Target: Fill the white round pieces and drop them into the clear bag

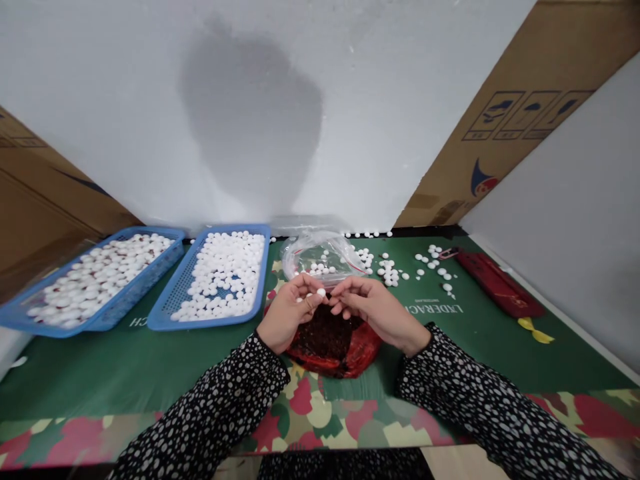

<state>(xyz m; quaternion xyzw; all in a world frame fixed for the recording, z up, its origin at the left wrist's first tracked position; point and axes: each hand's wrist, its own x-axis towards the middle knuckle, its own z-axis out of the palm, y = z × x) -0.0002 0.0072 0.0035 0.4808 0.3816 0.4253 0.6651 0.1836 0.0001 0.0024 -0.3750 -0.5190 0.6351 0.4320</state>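
Note:
Between the thumb and fingertips of my left hand (293,307) is a small white button-like piece (321,292). Close beside it, my right hand (375,307) has its fingertips pinched together, and what they hold, if anything, is too small to make out. Both hands are above a red plastic bag (363,350), whose open top shows a dark brown crumbly mass (325,337). Just behind the hands lies a clear plastic bag (300,257) with several white pieces in it.
At left stand two blue plastic baskets: one (173,313) holds plain white pieces, the other (107,317) white pieces with reddish-brown marks. Loose white pieces (390,272) are scattered right of the clear bag. A dark red pouch (500,283) lies farther right. Cardboard and white walls border the green table.

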